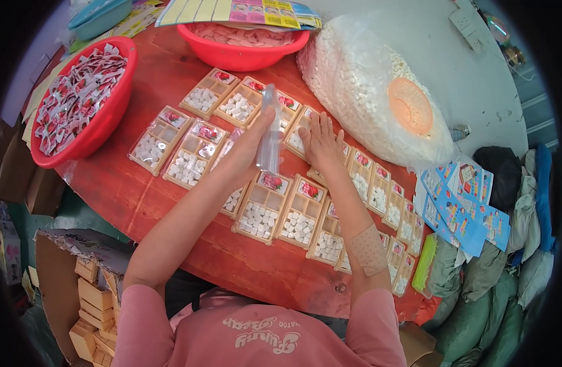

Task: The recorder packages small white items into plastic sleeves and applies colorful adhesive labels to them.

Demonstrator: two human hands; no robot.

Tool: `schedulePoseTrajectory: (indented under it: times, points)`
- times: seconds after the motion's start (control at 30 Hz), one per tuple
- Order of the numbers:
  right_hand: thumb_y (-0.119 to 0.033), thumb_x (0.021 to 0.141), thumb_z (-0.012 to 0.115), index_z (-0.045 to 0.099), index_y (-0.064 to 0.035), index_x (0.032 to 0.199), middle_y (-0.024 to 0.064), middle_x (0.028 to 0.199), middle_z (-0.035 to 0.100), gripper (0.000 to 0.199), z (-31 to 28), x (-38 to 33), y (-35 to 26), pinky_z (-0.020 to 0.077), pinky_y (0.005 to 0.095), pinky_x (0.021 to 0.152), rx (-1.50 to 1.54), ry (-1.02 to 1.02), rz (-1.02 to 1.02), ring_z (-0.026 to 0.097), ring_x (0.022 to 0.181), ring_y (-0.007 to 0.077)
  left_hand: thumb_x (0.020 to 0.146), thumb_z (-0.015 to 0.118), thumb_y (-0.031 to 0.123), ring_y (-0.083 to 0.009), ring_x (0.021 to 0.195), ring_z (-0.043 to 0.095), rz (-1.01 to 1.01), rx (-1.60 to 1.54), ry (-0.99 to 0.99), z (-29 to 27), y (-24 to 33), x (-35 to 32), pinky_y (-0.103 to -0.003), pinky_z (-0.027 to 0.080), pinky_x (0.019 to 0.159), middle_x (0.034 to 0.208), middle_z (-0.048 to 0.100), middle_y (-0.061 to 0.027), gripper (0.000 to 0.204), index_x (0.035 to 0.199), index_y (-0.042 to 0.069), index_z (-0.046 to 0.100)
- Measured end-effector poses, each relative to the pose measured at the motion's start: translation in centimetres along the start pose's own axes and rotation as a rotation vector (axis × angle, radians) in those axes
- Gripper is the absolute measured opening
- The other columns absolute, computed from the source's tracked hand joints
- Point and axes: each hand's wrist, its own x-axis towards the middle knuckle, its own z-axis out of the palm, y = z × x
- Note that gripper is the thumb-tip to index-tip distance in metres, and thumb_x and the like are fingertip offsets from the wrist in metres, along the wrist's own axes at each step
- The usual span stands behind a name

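Note:
My left hand holds a clear plastic lid upright above the rows of compartment trays filled with small white cubes on the red-brown table. Flat on a tray at the far side of the rows lies my right hand, fingers spread, just right of the lid. Some trays at the left carry clear lids and small picture cards; others stand uncovered.
A red basin of small packets sits at the left. At the back a second red basin holds pale wrappers. A big clear bag of white cubes with an orange scoop lies at the right. Blue printed sheets are beside sacks. A cardboard box stands lower left.

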Motion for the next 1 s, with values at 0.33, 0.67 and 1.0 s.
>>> schedulePoseTrajectory:
  times: [0.33,0.67,1.0]
  points:
    - [-0.030,0.082,0.063,0.056,0.0009,0.096,0.0100,0.089,0.061,0.035,-6.7,-5.5,-6.3,0.0482,0.0328,0.065,0.842,0.000,-0.141,0.060,0.077,0.0212,0.080,0.044,0.066,-0.0117,0.075,0.049,0.043,0.035,-0.028,-0.7,-0.9,-3.2,-0.028,0.046,0.064,0.087,0.048,-0.0050,0.072,0.109,0.001,0.045]
    - [-0.015,0.081,0.064,0.059,0.0000,0.089,0.0061,0.075,0.062,0.018,-6.3,-6.3,-9.3,0.0534,0.0186,0.053,1.923,-0.631,0.099,0.062,0.062,0.0117,0.081,0.040,0.066,-0.0055,0.065,0.045,0.045,0.010,-0.100,-1.9,0.4,-4.7,-0.020,0.039,0.057,0.072,0.045,0.0025,0.061,0.085,0.007,0.052]
    - [-0.014,0.081,0.063,0.059,-0.0009,0.086,0.0079,0.065,0.061,0.014,-6.6,-5.1,-9.2,0.0491,0.0167,0.043,1.996,-0.662,0.075,0.059,0.049,0.0110,0.080,0.040,0.066,-0.0070,0.060,0.048,0.063,0.066,-0.201,-1.2,2.3,-4.8,-0.021,0.042,0.056,0.066,0.046,0.0009,0.060,0.081,0.007,0.051]
